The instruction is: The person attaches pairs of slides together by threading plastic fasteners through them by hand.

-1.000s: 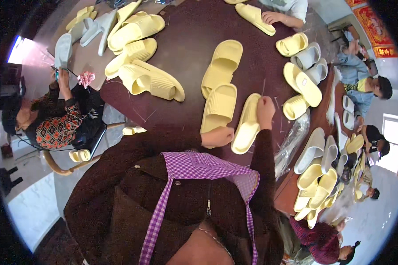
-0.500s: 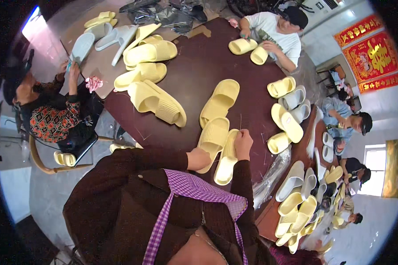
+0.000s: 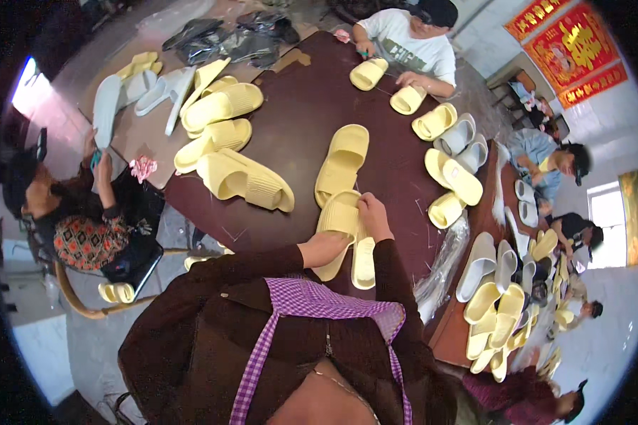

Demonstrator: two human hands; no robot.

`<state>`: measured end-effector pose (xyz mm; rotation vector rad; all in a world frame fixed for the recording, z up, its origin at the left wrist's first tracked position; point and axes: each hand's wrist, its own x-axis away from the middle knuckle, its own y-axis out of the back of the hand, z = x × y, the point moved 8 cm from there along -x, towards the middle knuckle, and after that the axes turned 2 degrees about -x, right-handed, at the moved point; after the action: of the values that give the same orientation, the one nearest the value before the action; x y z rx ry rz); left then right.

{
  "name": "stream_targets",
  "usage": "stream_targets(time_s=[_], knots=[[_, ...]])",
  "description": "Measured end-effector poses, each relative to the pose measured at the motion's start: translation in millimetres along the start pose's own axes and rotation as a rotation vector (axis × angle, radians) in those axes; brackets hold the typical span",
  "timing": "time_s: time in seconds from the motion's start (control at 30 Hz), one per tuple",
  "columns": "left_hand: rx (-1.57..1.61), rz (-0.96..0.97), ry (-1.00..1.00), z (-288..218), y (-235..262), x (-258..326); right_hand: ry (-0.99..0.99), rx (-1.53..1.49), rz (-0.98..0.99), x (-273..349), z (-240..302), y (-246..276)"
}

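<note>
A yellow slide slipper (image 3: 341, 212) with a ribbed strap is tilted in front of me. My left hand (image 3: 324, 249) grips it, the fingers going in under the strap. At the strap's right edge, my right hand (image 3: 374, 215) touches it with bent, closed fingers; anything small between them is hidden. Partly below that hand rests a second yellow slipper (image 3: 364, 266), its upper part covered. Another yellow slipper (image 3: 342, 164) lies just beyond the held one on the dark table (image 3: 301, 106).
Several yellow slippers (image 3: 244, 180) lie to the left, and yellow and grey ones (image 3: 455, 180) to the right. Clear plastic wrap (image 3: 443, 265) hangs along the right edge. Co-workers sit around, one at left holding a grey slipper (image 3: 107, 106). Black bags (image 3: 237, 39) lie at the far side.
My right hand has moved left and slightly up, from the second slipper to the held slipper's strap. The co-worker at left has tilted the grey slipper more upright. The whole view has shifted.
</note>
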<state>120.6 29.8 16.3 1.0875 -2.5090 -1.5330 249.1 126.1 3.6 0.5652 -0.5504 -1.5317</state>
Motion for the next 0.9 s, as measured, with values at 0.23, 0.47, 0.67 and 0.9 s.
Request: stream_targets(time_s=[0.23,0.47,0.67,0.9], knots=[[-0.086,-0.032,-0.187,-6.9,-0.2,-1.4,-0.042,0.099,-0.056,29.2,-5.5,17.2],[-0.104,0.058,-0.324,-28.5,5.3,-7.4,-0.037,0.140,-0.186,28.5,-24.1,26.8],[-0.020,0.171,-0.315,-39.8,1.8,4.4,-0.152,-0.056,-0.240,38.9,-28.6,30.7],[0.053,0.127,-0.288,-32.1,4.0,14.5,-0.168,-0.079,-0.268,49.3,-38.5,34.9]])
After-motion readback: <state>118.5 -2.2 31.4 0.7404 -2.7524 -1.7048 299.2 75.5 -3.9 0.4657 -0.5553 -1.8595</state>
